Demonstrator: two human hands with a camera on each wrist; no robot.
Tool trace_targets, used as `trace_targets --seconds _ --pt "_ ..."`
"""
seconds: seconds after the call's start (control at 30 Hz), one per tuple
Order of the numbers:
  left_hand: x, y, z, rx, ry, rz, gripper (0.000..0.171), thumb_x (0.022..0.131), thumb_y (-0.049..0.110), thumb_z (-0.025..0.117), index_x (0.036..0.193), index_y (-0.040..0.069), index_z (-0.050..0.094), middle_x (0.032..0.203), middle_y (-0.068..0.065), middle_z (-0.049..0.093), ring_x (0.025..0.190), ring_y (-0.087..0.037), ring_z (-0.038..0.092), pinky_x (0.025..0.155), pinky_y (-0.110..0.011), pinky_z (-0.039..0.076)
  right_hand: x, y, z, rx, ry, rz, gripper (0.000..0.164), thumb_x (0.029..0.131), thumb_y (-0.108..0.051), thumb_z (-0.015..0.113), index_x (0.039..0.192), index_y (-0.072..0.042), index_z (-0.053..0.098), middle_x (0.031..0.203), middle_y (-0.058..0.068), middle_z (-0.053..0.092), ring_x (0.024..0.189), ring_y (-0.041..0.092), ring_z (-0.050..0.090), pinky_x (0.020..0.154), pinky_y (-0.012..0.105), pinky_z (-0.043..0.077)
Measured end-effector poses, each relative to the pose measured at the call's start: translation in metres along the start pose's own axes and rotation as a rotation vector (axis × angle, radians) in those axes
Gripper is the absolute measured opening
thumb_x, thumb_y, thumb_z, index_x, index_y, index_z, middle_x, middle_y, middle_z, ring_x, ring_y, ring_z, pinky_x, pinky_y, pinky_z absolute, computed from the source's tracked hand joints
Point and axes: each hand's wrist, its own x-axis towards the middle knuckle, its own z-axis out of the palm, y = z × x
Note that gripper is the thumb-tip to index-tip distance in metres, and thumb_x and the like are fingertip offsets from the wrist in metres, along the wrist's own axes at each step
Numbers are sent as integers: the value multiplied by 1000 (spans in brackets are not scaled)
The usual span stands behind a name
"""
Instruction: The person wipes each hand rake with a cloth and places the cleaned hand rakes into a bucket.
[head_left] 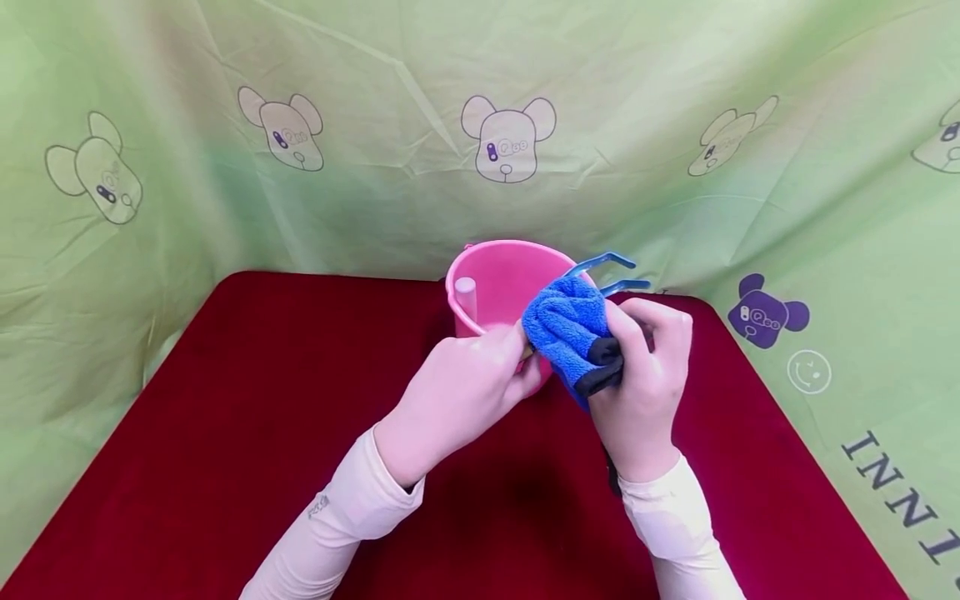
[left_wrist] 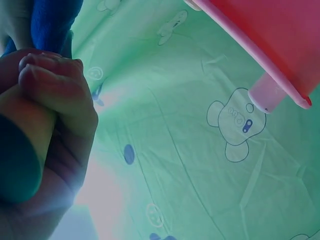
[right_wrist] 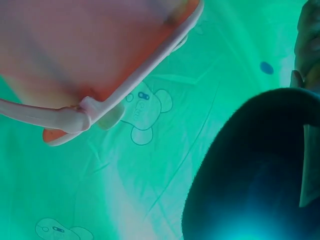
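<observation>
My left hand [head_left: 461,387] grips the pale handle [left_wrist: 35,112] of a small hand tool with a dark green end. Beyond the cloth, two bent blue prongs [head_left: 603,258] show, like those of a hand rake. A blue towelling cloth [head_left: 566,321] with black edging is bunched around the tool's middle. My right hand [head_left: 648,375] holds this cloth, its fingers curled; the part of the tool under it is hidden. Dark cloth [right_wrist: 245,175] fills the lower right of the right wrist view. Just behind both hands stands a pink bucket [head_left: 517,271].
A pale pink cylindrical end [head_left: 466,293] sticks up inside the bucket's left side. The bucket's carrying handle [right_wrist: 45,116] shows in the right wrist view. A dark red cloth [head_left: 187,425] covers the table. Green printed curtains [head_left: 375,208] hang behind and at the sides.
</observation>
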Motion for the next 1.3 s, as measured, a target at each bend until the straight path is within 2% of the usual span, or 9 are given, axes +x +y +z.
trace_targets --seconds 0.3,0.5,0.67,0.83,1.1,1.3 --pt "0 2 6 77 18 30 18 91 26 57 81 11 58 52 3 55 40 -8 44 37 -23 46 0 7 1 -70 25 -4 19 79 8 64 94 0 71 90 28 56 81 44 48 67 56 35" --pt "0 3 6 110 42 55 17 90 26 59 83 10 58 52 4 53 40 -7 42 35 -22 45 0 9 1 -75 60 -4 18 78 7 66 94 0 70 88 28 55 80 43 48 67 56 34" --pt "-1 4 7 133 31 55 22 91 27 58 77 11 53 48 5 47 36 -8 36 32 -21 37 3 12 2 -97 124 14 14 79 8 63 91 1 68 84 29 52 79 44 47 67 56 33" --pt "-2 7 7 180 26 62 23 90 29 58 83 8 57 45 7 46 35 -7 32 31 -19 35 9 17 1 -153 187 43 12 81 7 61 90 0 65 83 29 51 79 45 47 68 56 32" --pt "-3 7 7 189 31 57 24 90 29 59 88 5 59 46 7 48 34 -6 34 31 -19 36 9 18 3 -184 245 32 8 80 2 68 87 -2 69 80 28 52 74 45 44 68 58 29" --pt "-4 8 8 185 46 58 24 90 30 58 86 7 58 45 7 46 34 -6 31 30 -19 33 10 13 4 -225 293 13 9 78 2 69 85 -3 69 81 26 52 72 46 43 67 58 28"
